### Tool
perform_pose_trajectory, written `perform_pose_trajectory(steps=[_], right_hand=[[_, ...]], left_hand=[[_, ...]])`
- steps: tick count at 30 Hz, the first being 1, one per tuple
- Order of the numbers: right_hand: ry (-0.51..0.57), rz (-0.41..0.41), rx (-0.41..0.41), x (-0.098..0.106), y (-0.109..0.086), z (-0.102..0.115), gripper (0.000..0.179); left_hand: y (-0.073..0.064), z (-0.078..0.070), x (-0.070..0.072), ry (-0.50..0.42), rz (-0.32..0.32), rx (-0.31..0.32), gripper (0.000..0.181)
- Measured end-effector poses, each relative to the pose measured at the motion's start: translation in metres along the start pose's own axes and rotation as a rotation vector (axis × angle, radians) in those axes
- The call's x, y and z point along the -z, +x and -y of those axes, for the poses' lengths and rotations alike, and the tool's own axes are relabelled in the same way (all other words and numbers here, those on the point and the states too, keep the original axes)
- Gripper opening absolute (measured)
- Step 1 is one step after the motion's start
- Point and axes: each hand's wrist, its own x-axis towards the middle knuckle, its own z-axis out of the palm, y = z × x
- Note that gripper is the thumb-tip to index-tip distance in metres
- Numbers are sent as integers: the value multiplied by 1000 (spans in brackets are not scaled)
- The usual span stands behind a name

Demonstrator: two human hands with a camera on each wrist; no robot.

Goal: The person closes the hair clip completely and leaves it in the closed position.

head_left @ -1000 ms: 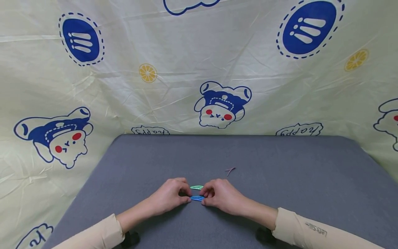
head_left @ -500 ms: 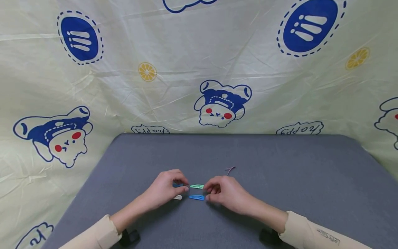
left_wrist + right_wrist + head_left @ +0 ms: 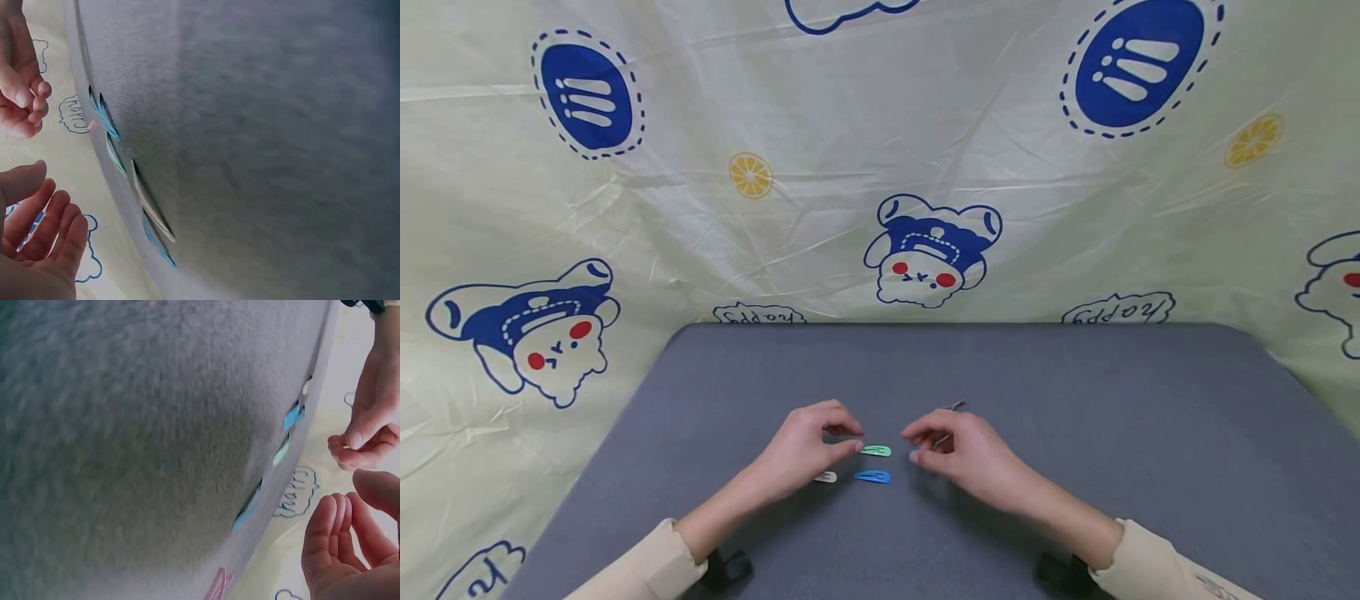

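Note:
Hair snap clips lie on the grey table. In the head view, a green clip [image 3: 877,451] is behind a blue clip [image 3: 872,477]. A beige clip [image 3: 827,477] shows partly below my left hand [image 3: 812,442], whose fingertips hover by the green clip's left end. My right hand [image 3: 964,452] stands just right of the clips, fingers loosely bent with nothing between them. The left wrist view shows another blue clip [image 3: 159,240] beside the beige one, hidden under my left hand from above. One more blue clip [image 3: 248,509] appears beyond the green one in the right wrist view.
A pink clip [image 3: 219,584] lies farther back, partly covered by my right hand in the head view. The grey table [image 3: 1075,375] ends against a pale printed cloth [image 3: 820,100] hanging behind it. Dark wrist straps sit by both sleeves.
My fingers have come away from the ends of the front blue clip. Both hands have lifted away from it, the right one farther right, bringing the beige clip partly into view.

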Motion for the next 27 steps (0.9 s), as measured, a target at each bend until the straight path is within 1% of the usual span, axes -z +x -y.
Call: perform_pose_trajectory(steps=[5,10,13,18,24,27], right_hand=[[-7,-39,2,9,-3,0,18],[-30,-65,-4,16,-6,0,19],[-77,-78,16,21,-7,-1,20],[-166,-104,55,29,-8,-1,21],[-186,-114,56,38,-8,-2,21],[-196,-126,49,44,-8,-4,22]], left_hand=[[8,-7,-3,-26,13,-2,9],[15,-11,-7,-43,33,-18,9],[20,-13,-10,-51,47,-31,9],[29,-15,-15,-46,58,-41,8],[38,-18,-17,-33,74,-35,12],[42,-20,-18,-24,77,-43,12]])
